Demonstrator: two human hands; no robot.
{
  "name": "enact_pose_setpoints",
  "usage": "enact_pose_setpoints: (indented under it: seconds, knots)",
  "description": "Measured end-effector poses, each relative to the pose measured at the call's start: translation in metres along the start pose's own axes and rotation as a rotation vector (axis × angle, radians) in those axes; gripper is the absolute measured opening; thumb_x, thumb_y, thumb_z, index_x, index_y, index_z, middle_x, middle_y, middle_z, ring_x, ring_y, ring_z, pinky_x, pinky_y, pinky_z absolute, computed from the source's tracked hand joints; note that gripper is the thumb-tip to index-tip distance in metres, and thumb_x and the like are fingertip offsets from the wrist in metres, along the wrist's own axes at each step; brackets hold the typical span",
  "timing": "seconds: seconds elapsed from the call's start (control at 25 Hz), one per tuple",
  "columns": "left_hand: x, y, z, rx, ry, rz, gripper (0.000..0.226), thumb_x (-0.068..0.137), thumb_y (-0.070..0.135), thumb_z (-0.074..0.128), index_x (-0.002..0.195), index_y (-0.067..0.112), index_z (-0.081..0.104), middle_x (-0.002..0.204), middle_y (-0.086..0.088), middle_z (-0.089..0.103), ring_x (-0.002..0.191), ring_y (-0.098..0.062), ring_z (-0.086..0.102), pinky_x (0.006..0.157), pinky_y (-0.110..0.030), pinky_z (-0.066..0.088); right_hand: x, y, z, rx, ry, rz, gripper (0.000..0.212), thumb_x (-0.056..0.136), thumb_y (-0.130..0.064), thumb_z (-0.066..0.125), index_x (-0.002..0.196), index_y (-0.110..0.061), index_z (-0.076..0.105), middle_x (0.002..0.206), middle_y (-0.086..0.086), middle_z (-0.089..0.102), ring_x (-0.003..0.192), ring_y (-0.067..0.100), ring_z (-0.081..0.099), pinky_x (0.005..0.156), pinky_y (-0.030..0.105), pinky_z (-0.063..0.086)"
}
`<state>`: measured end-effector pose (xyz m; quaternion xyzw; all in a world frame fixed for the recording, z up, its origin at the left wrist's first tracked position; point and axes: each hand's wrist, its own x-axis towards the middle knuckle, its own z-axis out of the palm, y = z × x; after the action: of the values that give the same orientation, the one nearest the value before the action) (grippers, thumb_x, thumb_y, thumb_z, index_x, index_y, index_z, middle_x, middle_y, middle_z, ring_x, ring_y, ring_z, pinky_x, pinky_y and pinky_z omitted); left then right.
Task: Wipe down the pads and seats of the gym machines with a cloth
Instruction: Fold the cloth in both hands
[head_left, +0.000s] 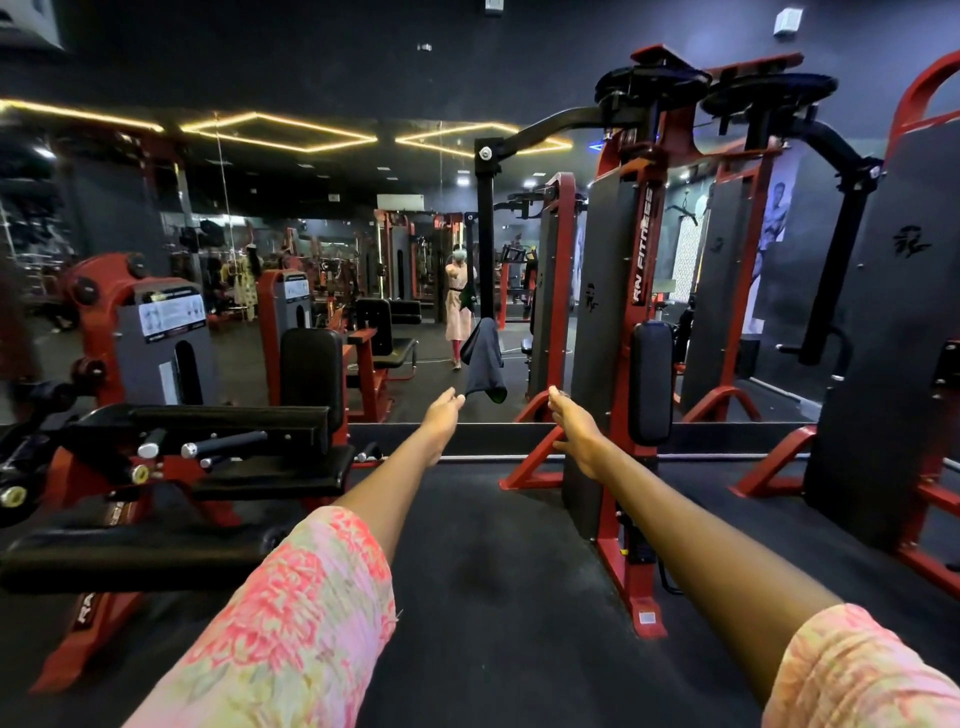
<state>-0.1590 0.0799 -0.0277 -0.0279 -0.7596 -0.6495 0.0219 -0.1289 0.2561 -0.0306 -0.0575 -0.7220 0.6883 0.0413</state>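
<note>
A dark grey cloth (484, 358) hangs from the lower end of the black vertical arm (486, 234) of a red pec-deck machine. My left hand (444, 413) is stretched forward, fingers apart, its fingertips just at the cloth's lower left edge; I cannot tell if they touch it. My right hand (574, 428) reaches out to the right of the cloth, open and holding nothing. The machine's black upright back pad (650, 382) stands just right of my right hand. On the left, another machine has a black seat (275, 475) and a long black pad (140, 561).
A mirror wall (415, 312) runs along the far side and reflects a person and more machines. Red frame legs (530, 462) and a weight stack housing (602, 291) stand ahead on the right. Dark rubber floor (493, 571) lies between the two machines.
</note>
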Motion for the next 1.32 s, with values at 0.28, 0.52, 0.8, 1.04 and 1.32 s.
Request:
enact_pose_setpoints:
  seconds: [0.28, 0.52, 0.8, 1.04, 1.32]
  knots:
    - [0.131, -0.012, 0.015, 0.06, -0.009, -0.009, 0.049, 0.102, 0.021, 0.034, 0.148, 0.009, 0.021, 0.155, -0.008, 0.022, 0.141, -0.024, 0.023, 0.112, -0.032, 0.019, 0.136, -0.021, 0.011, -0.03, -0.055, -0.045, 0.061, 0.099, -0.045, 0.035, 0.15, -0.014, 0.02, 0.157, 0.01, 0.018, 0.143, 0.029, 0.019, 0.111, 0.046, 0.024]
    - [0.237, -0.018, 0.026, 0.042, -0.008, 0.0, 0.05, 0.101, 0.021, 0.036, 0.147, 0.007, 0.023, 0.153, -0.009, 0.025, 0.14, -0.023, 0.027, 0.11, -0.029, 0.022, 0.245, -0.03, 0.025, -0.032, -0.075, -0.026, 0.062, 0.1, -0.044, 0.035, 0.149, -0.01, 0.022, 0.156, 0.011, 0.021, 0.141, 0.03, 0.023, 0.112, 0.047, 0.024]
    - [0.357, -0.052, 0.031, 0.036, -0.015, 0.002, 0.049, 0.101, 0.017, 0.036, 0.147, 0.006, 0.022, 0.154, -0.007, 0.023, 0.141, -0.019, 0.023, 0.111, -0.026, 0.018, 0.378, -0.013, 0.04, -0.018, -0.117, -0.013, 0.062, 0.099, -0.044, 0.035, 0.15, -0.011, 0.021, 0.156, 0.008, 0.02, 0.142, 0.029, 0.021, 0.111, 0.047, 0.023]
    - [0.492, -0.053, 0.053, 0.058, 0.025, 0.004, 0.046, 0.101, 0.015, 0.038, 0.145, 0.005, 0.029, 0.151, -0.009, 0.029, 0.139, -0.022, 0.027, 0.111, -0.029, 0.022, 0.512, -0.016, 0.038, -0.048, -0.148, -0.004, 0.057, 0.101, -0.039, 0.036, 0.147, -0.007, 0.026, 0.151, 0.012, 0.03, 0.138, 0.031, 0.028, 0.107, 0.046, 0.029]
    - [0.619, -0.077, 0.089, 0.055, 0.01, -0.035, 0.04, 0.098, 0.005, 0.041, 0.138, -0.002, 0.04, 0.144, -0.013, 0.041, 0.134, -0.023, 0.037, 0.105, -0.026, 0.029, 0.64, -0.013, 0.037, -0.039, -0.153, 0.05, 0.046, 0.101, -0.034, 0.037, 0.134, -0.002, 0.044, 0.136, 0.017, 0.048, 0.115, 0.025, 0.049, 0.09, 0.041, 0.038]
